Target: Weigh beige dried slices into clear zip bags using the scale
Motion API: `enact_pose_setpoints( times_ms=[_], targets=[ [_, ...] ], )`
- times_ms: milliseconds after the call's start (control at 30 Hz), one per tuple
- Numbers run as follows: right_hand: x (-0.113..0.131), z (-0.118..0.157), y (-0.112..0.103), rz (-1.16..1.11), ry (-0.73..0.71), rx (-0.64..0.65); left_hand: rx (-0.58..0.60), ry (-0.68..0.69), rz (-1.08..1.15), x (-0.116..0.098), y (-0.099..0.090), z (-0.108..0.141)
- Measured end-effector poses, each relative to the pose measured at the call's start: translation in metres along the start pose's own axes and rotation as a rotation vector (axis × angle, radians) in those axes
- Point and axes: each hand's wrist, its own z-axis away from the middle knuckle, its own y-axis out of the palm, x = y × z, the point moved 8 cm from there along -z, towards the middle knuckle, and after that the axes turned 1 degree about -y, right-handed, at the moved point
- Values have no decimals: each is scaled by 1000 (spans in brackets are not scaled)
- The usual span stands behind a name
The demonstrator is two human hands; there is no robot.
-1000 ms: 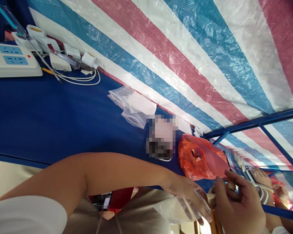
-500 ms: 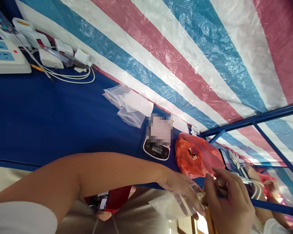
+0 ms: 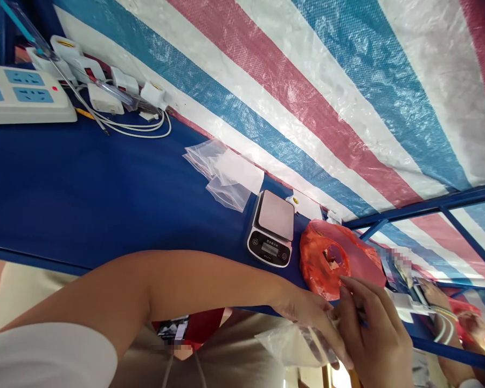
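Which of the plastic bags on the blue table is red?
The crumpled red bag beside the scale; the flat bags near the striped sheet are clear.

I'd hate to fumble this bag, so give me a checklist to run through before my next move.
1. Clear bag held by the left hand: ok.
2. Clear bag over the table: not ok; it hangs past the near edge.
3. What the right hand holds: cannot tell; its fingers hide it.
4. Scale flat on the table: ok.
5. Reading on the display: cannot tell; too small.
6. Red bag open: ok.
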Motion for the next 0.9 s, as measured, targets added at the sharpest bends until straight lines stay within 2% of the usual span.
enact_pose_setpoints(
  times_ms=[167,300,533,667,767,900],
  targets=[
    [-3,-2,-4,-82,73,1,-21,-8,-15,-2,-1,1],
    [-11,2,-5,-139,191,-8,-35,5,-10,-1,-3,-4],
    [-38,21,7,-341,655,1,-68,58,6,-2,-4,-4],
    [-44,21,10,-376,830,-20,-54,68,-17,-3,-2,-1],
    [-50,20,12,-322,881,-16,-39,67,-36,-4,1,2],
    [-50,16,16,-273,833,-5,-12,92,-42,-8,5,5]
  ],
)
